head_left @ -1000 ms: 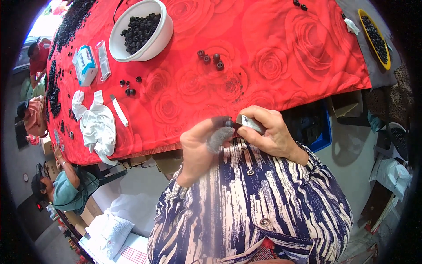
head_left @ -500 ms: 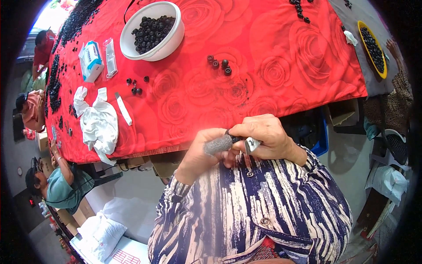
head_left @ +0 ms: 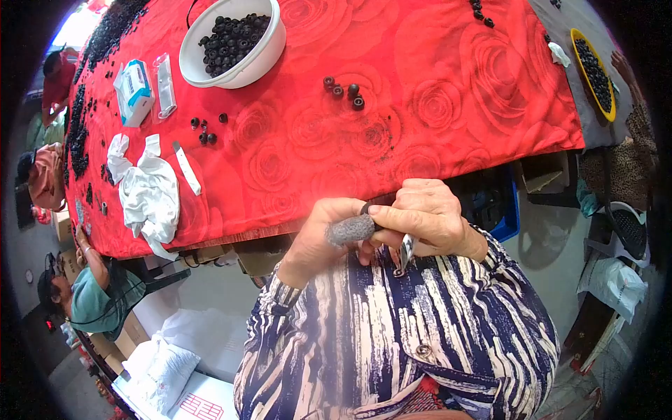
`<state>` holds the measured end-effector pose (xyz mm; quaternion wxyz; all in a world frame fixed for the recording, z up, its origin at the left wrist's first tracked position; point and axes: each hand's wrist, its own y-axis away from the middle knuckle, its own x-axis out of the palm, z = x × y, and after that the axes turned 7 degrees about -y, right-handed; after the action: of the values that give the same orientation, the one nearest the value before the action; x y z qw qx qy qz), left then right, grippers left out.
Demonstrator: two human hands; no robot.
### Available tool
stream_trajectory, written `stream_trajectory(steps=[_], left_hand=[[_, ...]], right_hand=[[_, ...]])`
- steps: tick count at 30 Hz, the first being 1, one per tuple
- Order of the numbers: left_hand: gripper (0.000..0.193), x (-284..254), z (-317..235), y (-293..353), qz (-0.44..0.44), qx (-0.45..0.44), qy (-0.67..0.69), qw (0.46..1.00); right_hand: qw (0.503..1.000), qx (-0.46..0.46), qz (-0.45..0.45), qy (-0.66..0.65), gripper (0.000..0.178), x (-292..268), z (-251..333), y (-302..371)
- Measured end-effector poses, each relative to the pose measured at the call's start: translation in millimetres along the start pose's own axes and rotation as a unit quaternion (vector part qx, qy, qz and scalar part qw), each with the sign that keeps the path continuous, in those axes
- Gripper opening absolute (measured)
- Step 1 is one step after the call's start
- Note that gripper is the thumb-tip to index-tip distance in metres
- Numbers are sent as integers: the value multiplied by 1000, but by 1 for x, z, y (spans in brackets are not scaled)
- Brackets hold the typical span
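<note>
My left hand (head_left: 313, 238) and my right hand (head_left: 428, 218) meet in front of my striped shirt, just off the table's front edge. A fuzzy grey wrap (head_left: 351, 230) covers one finger of the left hand. Pinched between the fingers of both hands is a small black part (head_left: 365, 209), mostly hidden by my fingertips. Curled right fingers also hold a slim, pale, flat tool (head_left: 406, 249), its lower end pointing down toward the shirt; it looks like a small knife, but its kind is not clear.
On the red rose-patterned tablecloth (head_left: 301, 154) stand a white bowl (head_left: 271, 52) of black round parts, a box (head_left: 134, 94), white gloves (head_left: 149, 199) and a slim white-handled tool (head_left: 187, 169). Loose black parts (head_left: 353, 91) lie beyond my hands. Co-workers sit left; a yellow tray (head_left: 609, 105) is right.
The pale tool has tilted in my right hand, and the fingers now cover more of the black part. The view has shifted slightly, moving the table contents left and up.
</note>
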<state>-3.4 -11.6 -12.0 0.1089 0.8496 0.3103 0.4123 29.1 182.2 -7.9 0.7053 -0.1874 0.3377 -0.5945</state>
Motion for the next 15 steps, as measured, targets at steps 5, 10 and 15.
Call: stream_trajectory(steps=[5, 10, 15], left_hand=[[18, 7, -2, 1, -26, -2, 4, 1000], [19, 9, -1, 0, -41, 24, 11, 999], [20, 4, 3, -3, -58, 90, 87, 991]], right_hand=[[998, -15, 3, 59, 38, -2, 5, 0], [996, -22, -12, 88, 34, 1, 4, 1], [995, -3, 50, 89, 30, 1, 5, 8]])
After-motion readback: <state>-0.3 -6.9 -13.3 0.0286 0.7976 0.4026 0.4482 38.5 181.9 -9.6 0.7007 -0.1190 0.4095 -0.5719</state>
